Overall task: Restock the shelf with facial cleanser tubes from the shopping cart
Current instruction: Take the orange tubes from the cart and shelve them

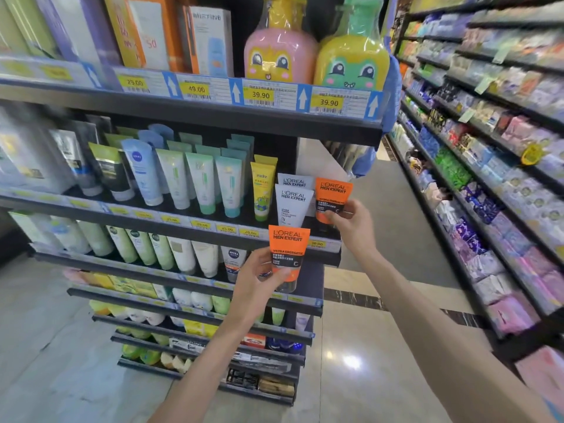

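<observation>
Orange tubes fill both my hands: the left hand (256, 285) grips one orange tube (288, 254) low, in front of the shelf (189, 213) edge, and the right hand (351, 221) pinches a second tube (331, 198) at the shelf's right end, beside two white tubes (293, 204). The cart is out of view.

The risk I see is at the right: the slot sits at the very end of the shelf, so a tilted tube could topple off the open side or knock the white ones over. My left grip is low on the tube, near the cap, so it could swing.

Both orange tubes read "L'OREAL MEN EXPERT, HYDRA ENERGETIC"; the white ones read "L'OREAL MEN EXPERT". A blue tube (142, 175) says NIVEA. Upper price tags (261, 94) read 29.00, 49.00, 39.90, 39.90.
</observation>
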The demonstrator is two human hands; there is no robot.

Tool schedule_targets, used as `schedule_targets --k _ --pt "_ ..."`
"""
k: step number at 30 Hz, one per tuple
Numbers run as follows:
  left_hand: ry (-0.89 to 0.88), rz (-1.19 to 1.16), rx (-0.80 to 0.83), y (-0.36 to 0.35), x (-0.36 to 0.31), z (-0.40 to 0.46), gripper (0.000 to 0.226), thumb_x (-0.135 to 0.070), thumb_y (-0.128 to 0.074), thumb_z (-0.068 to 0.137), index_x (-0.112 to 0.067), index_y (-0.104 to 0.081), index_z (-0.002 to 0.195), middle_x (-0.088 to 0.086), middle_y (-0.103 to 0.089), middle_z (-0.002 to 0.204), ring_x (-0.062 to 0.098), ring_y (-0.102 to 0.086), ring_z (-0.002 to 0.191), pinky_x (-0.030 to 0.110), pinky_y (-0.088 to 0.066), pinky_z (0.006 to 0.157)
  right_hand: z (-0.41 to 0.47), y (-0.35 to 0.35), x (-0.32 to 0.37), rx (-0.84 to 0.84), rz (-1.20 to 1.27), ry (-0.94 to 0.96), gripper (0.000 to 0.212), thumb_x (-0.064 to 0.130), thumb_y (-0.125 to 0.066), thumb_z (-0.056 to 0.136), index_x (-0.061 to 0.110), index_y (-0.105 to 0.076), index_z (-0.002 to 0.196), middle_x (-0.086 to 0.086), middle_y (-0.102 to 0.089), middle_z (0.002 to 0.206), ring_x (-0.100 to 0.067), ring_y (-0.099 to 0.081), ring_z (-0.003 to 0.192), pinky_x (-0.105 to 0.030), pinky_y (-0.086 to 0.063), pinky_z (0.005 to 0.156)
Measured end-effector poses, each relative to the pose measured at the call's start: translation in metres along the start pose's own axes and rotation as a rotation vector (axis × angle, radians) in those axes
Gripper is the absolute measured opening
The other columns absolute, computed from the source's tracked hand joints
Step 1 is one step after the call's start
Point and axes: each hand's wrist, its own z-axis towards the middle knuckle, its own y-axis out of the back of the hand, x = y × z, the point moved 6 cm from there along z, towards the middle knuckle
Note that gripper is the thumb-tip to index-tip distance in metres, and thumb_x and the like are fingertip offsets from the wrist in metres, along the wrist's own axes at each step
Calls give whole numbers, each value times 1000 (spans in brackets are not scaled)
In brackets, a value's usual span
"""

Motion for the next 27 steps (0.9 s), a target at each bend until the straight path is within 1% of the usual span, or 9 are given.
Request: schedule_targets --k 4,8,10,12,14,18,20,23,27 --pt "2 -9 11 0 -2 0 43 -29 -82 86 -34 -63 124 -22 -70 119 -2 -64 112 24 -47 98 -1 0 1 1 -4 -17 40 23 -82 86 14 -63 120 6 -73 108 -10 -70 99 -42 -59 92" --pt "-17 -22 36 -5 -8 1 43 -30 -81 86 -33 -63 125 -19 -70 120 0 -64 113 26 -48 101 -20 12 2 -31 39 -62 61 37 -78 88 16 -49 138 7 -61 126 -10 -60 114 -27 -51 93" --pt "-40 -33 51 -8 -12 2 42 -28 -80 87 -32 -63 125 -18 -70 121 1 -63 115 24 -49 100 -38 25 10 -85 52 -3 54 42 -74 91 20 -53 136 9 -62 128 -4 -60 115 -21 -49 92" --pt "-73 -50 70 -14 -17 3 40 -24 -79 88 -30 -63 125 -17 -71 120 2 -64 116 18 -49 95 -60 32 23 -66 66 81 37 39 -70 96 22 -61 128 13 -67 118 0 -63 108 -18 -53 88" --pt "-101 -79 88 -21 -23 5 41 -19 -78 89 -26 -63 126 -14 -72 119 3 -65 115 14 -50 92 -80 29 34 45 76 138 26 34 -66 99 23 -65 122 13 -71 113 -3 -66 106 -22 -55 88" --pt "-133 -98 126 -35 -32 12 42 -18 -78 89 -24 -62 128 -11 -72 121 9 -66 116 21 -53 95 -96 18 43 222 74 157 30 32 -70 95 26 -66 124 11 -72 117 -7 -68 108 -31 -57 91" --pt "-151 -103 150 -41 -37 14 42 -16 -77 91 -23 -62 129 -9 -72 122 11 -66 117 26 -54 99 -96 18 46 217 44 168 30 27 -72 94 26 -68 124 14 -73 114 -5 -68 106 -32 -58 93" --pt "-186 -109 152 -42 -42 15 39 -17 -72 95 -22 -61 133 -8 -71 125 10 -65 120 28 -53 103 -91 25 52 155 76 190 25 22 -72 94 25 -72 119 13 -75 111 -9 -69 103 -43 -59 92" --pt "-234 -7 -47 -17 -37 17 28 -18 -66 100 -25 -64 127 -14 -68 124 6 -61 122 29 -49 106 -71 47 65 27 239 220 22 16 -70 96 19 -73 118 2 -76 113 -26 -71 106 -54 -58 91"
